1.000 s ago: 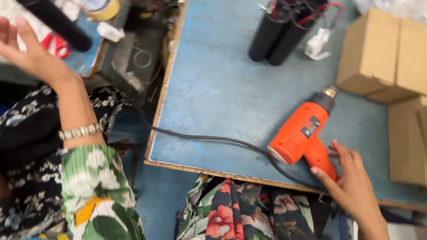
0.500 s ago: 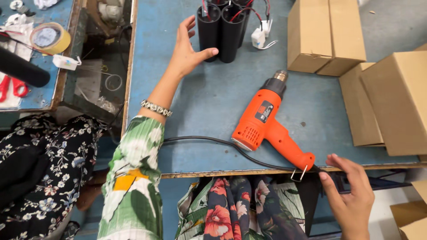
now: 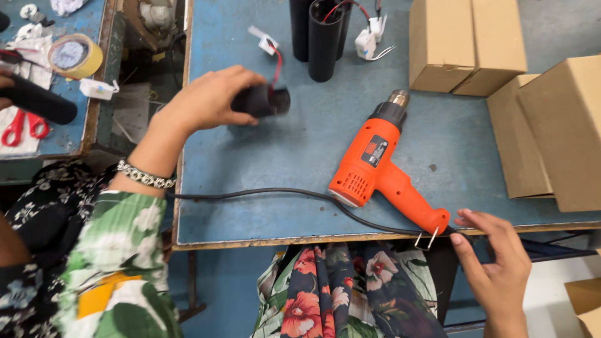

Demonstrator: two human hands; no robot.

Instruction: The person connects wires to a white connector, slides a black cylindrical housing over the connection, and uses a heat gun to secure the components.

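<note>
Head view looks straight down on the blue worktable (image 3: 250, 206), and the left hand (image 3: 206, 100) is out over it, fingers curled round a short black cylinder (image 3: 260, 100) with a red wire (image 3: 274, 59) running off to a small white connector (image 3: 263, 39). That grip is closed on the cylinder, palm down, the piece lifted just clear of the table or skimming it; motion blur makes that hard to call. Holding it from the top keeps the wire end free and trailing.

Down at the near edge, the right hand (image 3: 494, 263) sits at the butt of the orange heat gun (image 3: 382, 172), fingertips touching the black cord (image 3: 263, 193) where it leaves the handle. Fingers are loosely bent, not clamped on anything. The gun lies on its side, nozzle pointing away toward the cardboard boxes (image 3: 463, 44), which keeps the hot end off the person's lap.

More black tubes (image 3: 322, 37) stand upright at the far side, wires out of their tops. Off to the left, a tape roll (image 3: 75, 55) and red scissors (image 3: 19, 128) rest on a second bench.

Half a second ago the left hand was stretched up at those standing tubes; now it has come back toward the middle with one piece in its grasp. The right hand has barely shifted from the gun's handle end.
</note>
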